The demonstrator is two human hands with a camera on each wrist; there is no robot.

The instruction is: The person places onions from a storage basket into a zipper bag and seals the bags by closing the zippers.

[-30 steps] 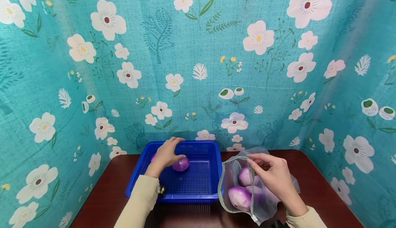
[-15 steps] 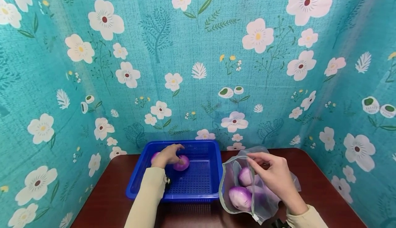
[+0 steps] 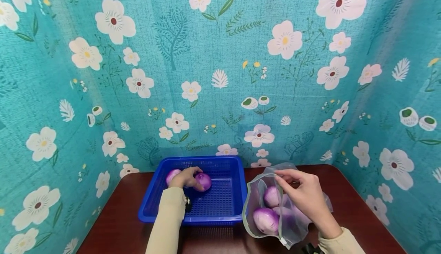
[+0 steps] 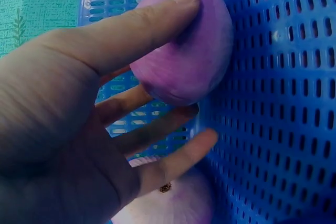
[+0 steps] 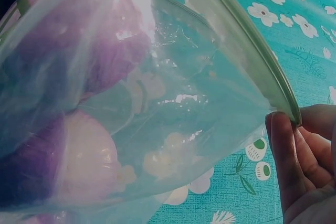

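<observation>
Inside a blue plastic basket (image 3: pixel 191 220), my left hand (image 3: pixel 186 177) grips a purple onion (image 3: pixel 204 182). In the left wrist view the thumb lies across this onion (image 4: pixel 205 40), with fingers on its other side. Another onion (image 3: pixel 171 176) sits left of that hand, partly covered by it. My right hand (image 3: pixel 303 192) pinches the rim of a clear zip bag (image 3: pixel 251 223) between thumb and fingertips, spreading its mouth. Several onions lie in the bag, among them a large one (image 3: pixel 266 221) near the mouth; the right wrist view shows them through the film (image 5: pixel 184 103).
Basket and bag stand side by side on a dark red-brown table (image 3: pixel 113 208), nearly touching. A white slider (image 3: pixel 283 241) hangs at the bag's lower edge. Flowered teal cloth (image 3: pixel 206 74) surrounds the table at the back and both sides.
My left hand has lowered onto the right-hand onion in the basket, and its fingers have closed round it. The right hand keeps its pinch on the bag, nearly still.
</observation>
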